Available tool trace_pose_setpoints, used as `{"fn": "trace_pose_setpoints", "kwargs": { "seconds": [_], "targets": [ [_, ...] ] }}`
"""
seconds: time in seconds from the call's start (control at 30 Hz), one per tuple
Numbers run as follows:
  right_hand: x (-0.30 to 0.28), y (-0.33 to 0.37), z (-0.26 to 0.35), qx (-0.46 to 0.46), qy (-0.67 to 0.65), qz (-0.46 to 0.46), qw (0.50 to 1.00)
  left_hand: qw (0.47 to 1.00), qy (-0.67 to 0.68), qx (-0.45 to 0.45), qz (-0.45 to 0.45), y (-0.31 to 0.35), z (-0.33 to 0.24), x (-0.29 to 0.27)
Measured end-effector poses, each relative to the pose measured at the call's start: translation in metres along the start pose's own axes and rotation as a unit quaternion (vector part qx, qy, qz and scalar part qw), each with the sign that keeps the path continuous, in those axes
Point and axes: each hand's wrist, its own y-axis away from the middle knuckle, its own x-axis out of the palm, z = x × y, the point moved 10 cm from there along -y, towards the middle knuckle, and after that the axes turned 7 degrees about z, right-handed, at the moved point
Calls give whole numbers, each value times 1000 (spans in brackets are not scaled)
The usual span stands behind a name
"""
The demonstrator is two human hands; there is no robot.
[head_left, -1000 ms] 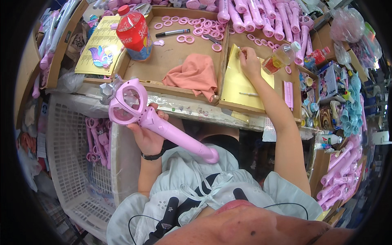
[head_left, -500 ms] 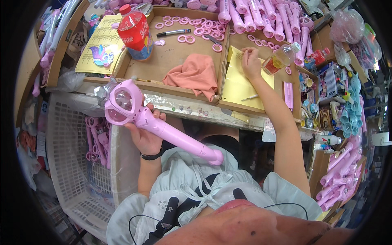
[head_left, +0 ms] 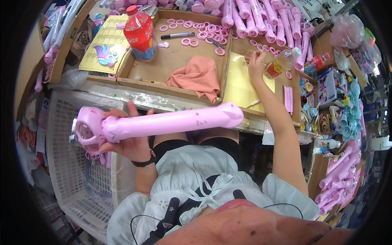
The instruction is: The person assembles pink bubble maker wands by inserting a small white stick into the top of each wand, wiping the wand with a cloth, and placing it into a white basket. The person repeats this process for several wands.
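My left hand (head_left: pixel 132 143) is wrapped round a pink toy wand (head_left: pixel 171 122) near the base of its round openwork head. The wand lies almost level in front of my body, its handle pointing right and its head over the basket. At the right, above a yellow sheet (head_left: pixel 239 81), my right hand (head_left: pixel 256 63) has its fingers pinched together. Whatever may be between those fingertips is too small to make out. Just right of that hand, a clear bottle (head_left: pixel 281 63) with a white cap leans in the tray.
A cardboard tray (head_left: pixel 171 53) holds pink rings (head_left: pixel 208 28), a marker (head_left: pixel 177 36), an orange cloth (head_left: pixel 196 77) and a red-labelled bottle (head_left: pixel 140 34). Pink wand handles (head_left: pixel 253 18) are heaped behind. A white basket (head_left: pixel 77 171) with more wands stands at the left.
The wand has swung from a slant to nearly level, its handle rising and its head moving left and down. My right hand has lifted off the yellow sheet with its fingers drawn together.
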Motion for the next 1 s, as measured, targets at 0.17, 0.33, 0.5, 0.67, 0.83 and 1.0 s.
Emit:
{"fn": "trace_pose_setpoints", "kwargs": {
  "seconds": [0.17,0.33,0.5,0.67,0.83,1.0],
  "targets": [
    [-3,-5,30,-59,81,8,995,997,9,-74,15,3,4,8],
    [-35,4,150,-253,127,-75,956,972,-218,-38,-77,15,-9,-16],
    [-56,67,230,-203,-297,-74,930,945,-308,-69,-89,16,5,-16],
    [24,149,251,-21,-451,60,890,925,-343,-86,-138,19,23,-16],
    [64,180,250,34,-400,116,908,927,-325,-85,-167,25,27,-14],
    [63,183,253,10,-360,94,928,927,-317,-87,-178,27,27,-13]
  ]
}}
